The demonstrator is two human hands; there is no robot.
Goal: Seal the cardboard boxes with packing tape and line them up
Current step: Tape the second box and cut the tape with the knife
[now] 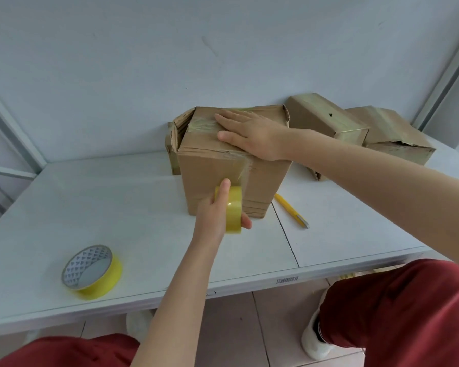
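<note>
A brown cardboard box [212, 168] stands on the white table [117, 197], its top flaps folded down and streaked with clear tape. My right hand [249, 133] lies flat on the top of the box, fingers spread. My left hand [217, 210] grips a yellow roll of packing tape [233, 210] against the box's front face, with a strip of tape running from the roll up over the front edge. Two more taped boxes sit at the back right: one [326, 115] tilted, the other [392, 136] beside it.
A second yellow tape roll [92, 271] lies on the table's front left. A yellow utility knife [292, 210] rests just right of the box. Another box [171, 149] is partly hidden behind the left side. A wall backs the table; my red-trousered knees are below.
</note>
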